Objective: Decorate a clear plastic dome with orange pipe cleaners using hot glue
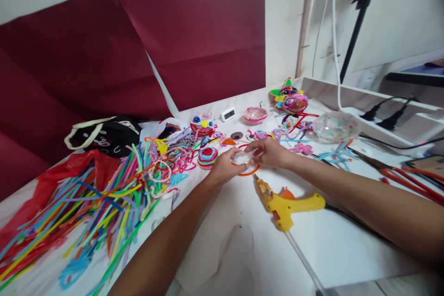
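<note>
1. The left hand (225,166) and right hand (270,152) meet mid-worktop (333,245), fingers of both closed on a small clear dome (242,159) from either side
2. An orange ring (250,171) of pipe cleaner lies around the dome's base
3. A yellow glue gun (289,203) lies on its side just nearer the person, nozzle close to the ring but apart
4. A pile of pipe cleaners (104,199) spreads from the left forearm to the worktop's left edge
5. Bare worktop shows between the forearms
6. A clear ball (335,127) sits to the right, well apart
</note>
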{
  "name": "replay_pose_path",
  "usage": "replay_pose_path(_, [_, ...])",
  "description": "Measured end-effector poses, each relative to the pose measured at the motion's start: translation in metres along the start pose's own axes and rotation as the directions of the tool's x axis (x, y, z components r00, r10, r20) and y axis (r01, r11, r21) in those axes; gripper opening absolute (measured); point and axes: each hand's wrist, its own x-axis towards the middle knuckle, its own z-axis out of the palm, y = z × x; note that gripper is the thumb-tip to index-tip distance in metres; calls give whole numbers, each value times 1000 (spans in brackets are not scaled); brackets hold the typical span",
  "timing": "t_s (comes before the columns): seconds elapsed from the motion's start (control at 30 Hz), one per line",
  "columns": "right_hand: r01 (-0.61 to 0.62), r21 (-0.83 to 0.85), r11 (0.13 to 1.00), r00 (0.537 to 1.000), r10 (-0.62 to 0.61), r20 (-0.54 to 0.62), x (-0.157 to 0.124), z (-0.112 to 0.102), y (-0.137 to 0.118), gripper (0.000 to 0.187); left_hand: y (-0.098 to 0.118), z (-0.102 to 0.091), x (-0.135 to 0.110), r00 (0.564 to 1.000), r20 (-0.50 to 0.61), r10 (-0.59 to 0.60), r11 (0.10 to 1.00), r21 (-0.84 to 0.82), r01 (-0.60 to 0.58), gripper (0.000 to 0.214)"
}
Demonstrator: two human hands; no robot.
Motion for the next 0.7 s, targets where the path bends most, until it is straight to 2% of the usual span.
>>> replay_pose_path(0.17, [16, 38, 999, 1000, -16, 1, 1, -3, 3, 35, 3, 0, 0, 1000, 8, 7, 1000, -18, -7, 42])
replay_pose_path(0.33, [62, 89, 994, 998, -59, -35, 5, -20, 2, 25, 0, 1, 0, 999, -10, -40, 998, -40, 40, 45])
replay_pose_path(0.53, [113, 154, 982, 994, -114, -4, -2, -38, -16, 19, 0, 1, -2, 999, -54, -4, 998, -61, 0, 53])
replay_pose_path(0.6, [134, 96, 986, 989, -139, 44, -9, -45, -25, 16, -1, 2, -2, 998, -53, 25, 997, -75, -29, 55])
replay_pose_path(0.7, [187, -120, 975, 976, -170, 138, -27, -55, -36, 18, -4, 4, -1, 998, -48, 45, 991, -123, -51, 58])
